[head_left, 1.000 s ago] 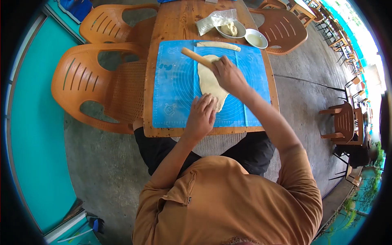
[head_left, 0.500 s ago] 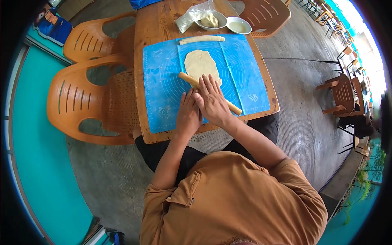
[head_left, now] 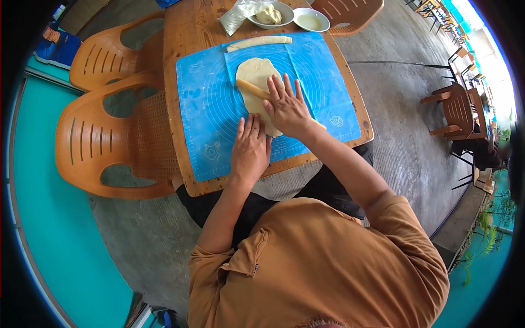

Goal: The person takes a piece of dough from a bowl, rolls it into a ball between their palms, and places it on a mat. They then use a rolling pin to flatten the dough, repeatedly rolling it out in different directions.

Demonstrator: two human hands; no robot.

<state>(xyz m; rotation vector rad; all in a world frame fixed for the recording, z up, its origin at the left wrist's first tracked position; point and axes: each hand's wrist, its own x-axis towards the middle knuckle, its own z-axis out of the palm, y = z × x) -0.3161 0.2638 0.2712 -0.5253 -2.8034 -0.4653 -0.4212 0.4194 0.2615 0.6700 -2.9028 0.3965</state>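
Observation:
A flat, oval sheet of dough [head_left: 255, 66] lies on a blue silicone mat [head_left: 205, 115]. Slanting across it is a wooden rolling pin [head_left: 251, 88], its middle covered by my right hand [head_left: 290, 112]. That hand rests flat on the pin with the fingers stretched and spread. My left hand [head_left: 250, 150] lies with straight fingers at the near left edge of the dough, fingertips touching it and apart from the pin. Beyond the sheet, a long rolled strip of dough [head_left: 259, 43] sits along the mat's far edge.
At the table's far end are a bowl [head_left: 288, 19] holding a dough lump, a shallow dish [head_left: 311, 21] of pale liquid, and a plastic bag of white powder [head_left: 233, 22]. Orange plastic chairs [head_left: 101, 131] stand along the left side of the wooden table [head_left: 174, 38].
The rolling pin and my right hand have moved away from me, up the dough sheet. My left hand has come off the pin and now rests by the dough's near edge.

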